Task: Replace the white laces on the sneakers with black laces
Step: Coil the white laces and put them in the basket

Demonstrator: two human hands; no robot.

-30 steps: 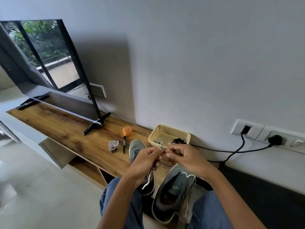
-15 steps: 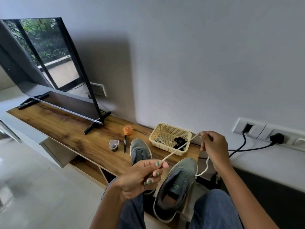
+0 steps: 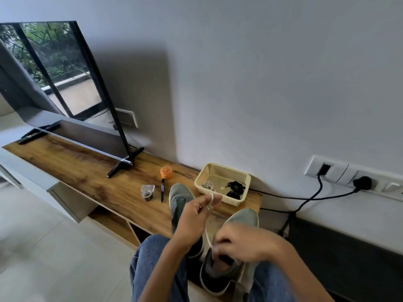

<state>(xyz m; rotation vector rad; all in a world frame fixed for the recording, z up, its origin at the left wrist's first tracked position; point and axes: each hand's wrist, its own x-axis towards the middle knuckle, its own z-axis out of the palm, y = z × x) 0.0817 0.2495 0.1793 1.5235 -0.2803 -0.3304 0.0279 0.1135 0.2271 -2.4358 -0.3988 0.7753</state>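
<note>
- Left hand (image 3: pixel 193 216) raised, fingers pinching white lace (image 3: pixel 207 232) end.
- Right hand (image 3: pixel 244 241) curled on the lace's lower part, over near-right sneaker (image 3: pixel 231 258).
- Second sneaker (image 3: pixel 180 197) on table (image 3: pixel 87 171), left.
- Basket (image 3: pixel 222 184) far: white lace bundle (image 3: pixel 208 185), black laces (image 3: pixel 235 188).

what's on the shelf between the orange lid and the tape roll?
Head view: only the black marker lies between the orange lid and the tape roll; otherwise bare wooden shelf.
</note>
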